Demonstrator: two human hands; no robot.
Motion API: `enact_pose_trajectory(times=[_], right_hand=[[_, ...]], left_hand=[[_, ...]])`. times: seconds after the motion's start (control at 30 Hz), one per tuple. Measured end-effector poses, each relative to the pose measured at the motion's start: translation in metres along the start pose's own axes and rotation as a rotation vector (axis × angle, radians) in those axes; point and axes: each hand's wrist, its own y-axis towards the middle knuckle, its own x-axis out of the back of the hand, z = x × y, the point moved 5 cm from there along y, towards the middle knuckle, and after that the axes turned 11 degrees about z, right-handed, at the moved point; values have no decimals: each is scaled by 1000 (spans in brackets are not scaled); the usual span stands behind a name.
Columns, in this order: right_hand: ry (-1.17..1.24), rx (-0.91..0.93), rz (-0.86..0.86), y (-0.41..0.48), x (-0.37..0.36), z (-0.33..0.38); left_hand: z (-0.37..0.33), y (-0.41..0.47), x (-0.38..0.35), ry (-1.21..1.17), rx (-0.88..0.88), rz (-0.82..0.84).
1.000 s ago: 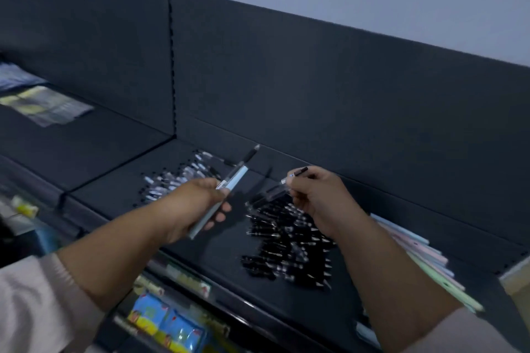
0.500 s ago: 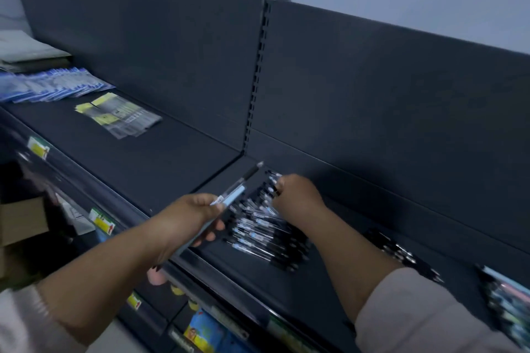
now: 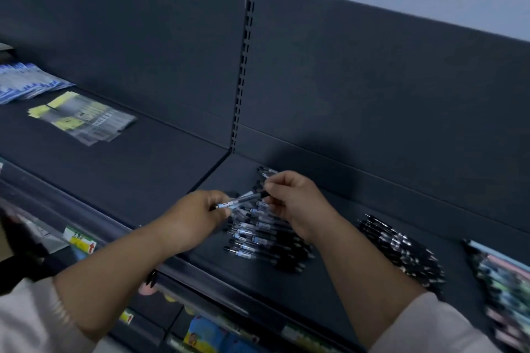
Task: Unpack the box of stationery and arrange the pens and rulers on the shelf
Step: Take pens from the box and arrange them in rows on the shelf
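1. A single pen (image 3: 243,199) with a clear barrel and a black end is held just above the shelf (image 3: 143,169). It is slanted, with the black end raised toward the back panel.
2. The pen's lower end is pinched by the left hand (image 3: 198,218), whose thumb and fingertips are curled onto the barrel.
3. The black upper end is gripped by the right hand (image 3: 298,203), whose fingers are bent round it.
4. A pile of pens (image 3: 263,241) of the same kind is spread on the shelf directly beneath both hands. It runs from the back panel toward the front edge, just right of the seam between the two shelf boards.
5. A second pile of black pens (image 3: 401,246) is laid further right, apart from the first.
6. Pastel items (image 3: 504,281) are stacked at the shelf's right end. They are blurred, and it cannot be told whether they are pens or rulers.
7. On the left board, yellow-and-grey packets (image 3: 83,117) are placed near the back, and blue-and-white packets (image 3: 25,83) lie at the far left end.
8. A slotted upright (image 3: 243,66) is fixed to the back panel above the seam.
9. A price label (image 3: 80,239) is fitted to the front edge.
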Motion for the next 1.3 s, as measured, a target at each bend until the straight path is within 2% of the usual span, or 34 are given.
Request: enact_pose_trajectory(times=[0.13,0.2,0.27,0.4,0.53,0.6,0.7,0.83,0.97,1.1,1.3], right_hand=[[39,-29,-216,-4,29,-4],[56,-65,-274,-6,41,-10],[45,-92,-272,-8,45,-14],[-147,-56,-334,-21,54,-8],[-87,14,-183,-41,54,6],[-66,37,-122,-57,59,9],[-88,63,-135,-87,90,9],[-25,72,-252,-142,168,6],[29,88,-388,-209,252,0],[-219,17,-495,-263,325,-15],[-528,-30,-587,-316,403,-40]], left_hand=[[0,9,14,95,51,-159],[3,11,19,94,84,-185],[1,13,17,62,71,-180],[-22,17,1,74,-30,-109],[-60,22,-30,218,-125,-49],[-85,25,-52,290,-203,-34],[-125,29,-94,437,-342,4],[-171,34,-153,656,-421,-20],[-213,42,-221,608,-457,60],[-252,45,-296,567,-501,137],[-282,51,-390,581,-564,158]])
